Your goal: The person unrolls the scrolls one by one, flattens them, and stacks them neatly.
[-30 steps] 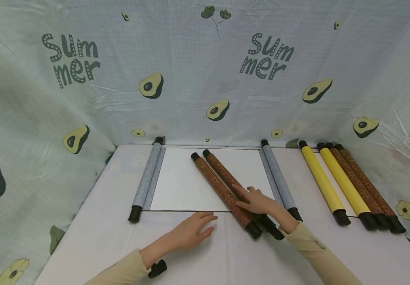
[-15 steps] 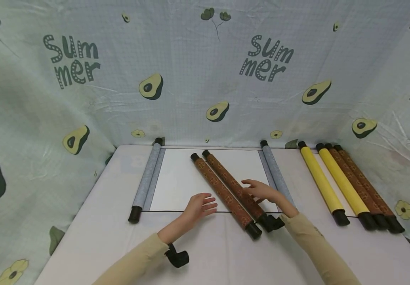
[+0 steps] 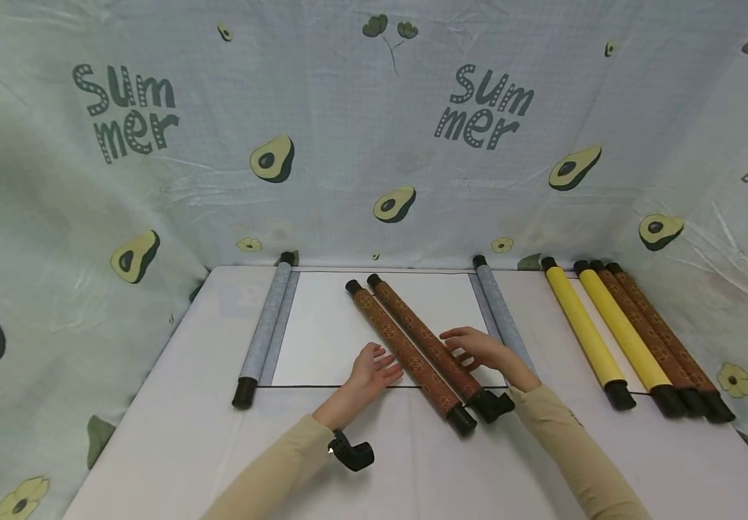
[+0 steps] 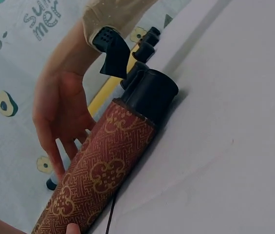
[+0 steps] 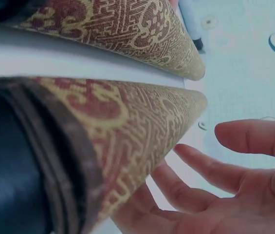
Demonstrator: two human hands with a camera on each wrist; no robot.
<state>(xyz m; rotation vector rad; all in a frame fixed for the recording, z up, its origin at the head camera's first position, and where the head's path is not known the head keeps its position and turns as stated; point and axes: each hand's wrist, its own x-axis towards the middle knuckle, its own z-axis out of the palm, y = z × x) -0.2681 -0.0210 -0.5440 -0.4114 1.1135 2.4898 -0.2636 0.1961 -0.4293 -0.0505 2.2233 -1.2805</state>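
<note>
Two brown scroll rollers with gold patterns and black end knobs lie side by side, slanting across a white sheet (image 3: 321,318) in the head view. My left hand (image 3: 374,372) is at the left side of the left roller (image 3: 406,354), fingers loosely extended. In the left wrist view one fingertip (image 4: 73,228) shows right against that patterned roller (image 4: 110,156). My right hand (image 3: 478,348) is beside the right roller (image 3: 422,334), palm facing it. The right wrist view has its relaxed fingers reaching along the underside of this roller (image 5: 142,131), with the thumb held apart.
The white sheet stretches between a grey-blue roller (image 3: 268,325) on the left and another grey-blue roller (image 3: 502,307) on the right. Farther right lie two yellow rollers, one yellow roller (image 3: 585,328) leftmost, and two more brown rollers (image 3: 676,339). A printed cloth (image 3: 347,108) hangs behind the table.
My left hand has moved up and right to the left brown roller. My right hand has lifted off the brown rollers and shifted to the right one's outer side.
</note>
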